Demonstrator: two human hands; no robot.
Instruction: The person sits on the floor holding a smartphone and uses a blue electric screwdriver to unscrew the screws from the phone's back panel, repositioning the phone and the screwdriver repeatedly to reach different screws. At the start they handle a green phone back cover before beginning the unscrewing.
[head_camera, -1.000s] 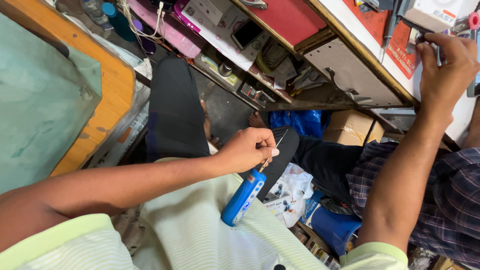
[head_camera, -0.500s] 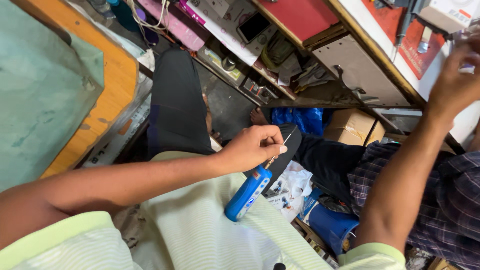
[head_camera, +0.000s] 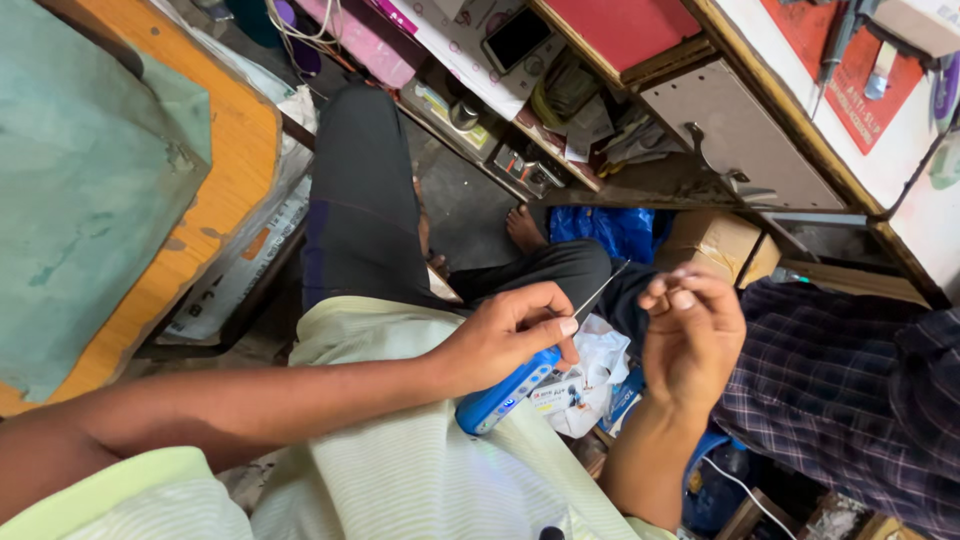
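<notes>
- Gripping a blue cylindrical tool with a thin metal tip (head_camera: 500, 395), the left hand (head_camera: 505, 335) has its fingers wrapped round the barrel, thumb pressed near the front end.
- That tool sits low in the middle of the view, above the person's lap, its thin tip slanting up and to the right toward the other hand.
- Right hand (head_camera: 690, 335) hovers just beside the tip, fingertips pinched together; whether something tiny sits between them, I cannot tell.
- Under both hands lies the pale green striped shirt (head_camera: 420, 470), and just past the tool a crumpled white plastic bag (head_camera: 585, 385).
- Dark trousers (head_camera: 365, 215) stretch up the middle, with a bare foot (head_camera: 522, 228) on the floor beyond.
- On the right, a dark checked cloth (head_camera: 840, 390) fills the corner.
- Further out, a blue plastic bag (head_camera: 605, 228) and a brown cardboard box (head_camera: 715, 245) sit under the wooden workbench (head_camera: 760, 110).
- Far left, an orange wooden board (head_camera: 215, 190) carries a worn green sheet (head_camera: 80, 190).
</notes>
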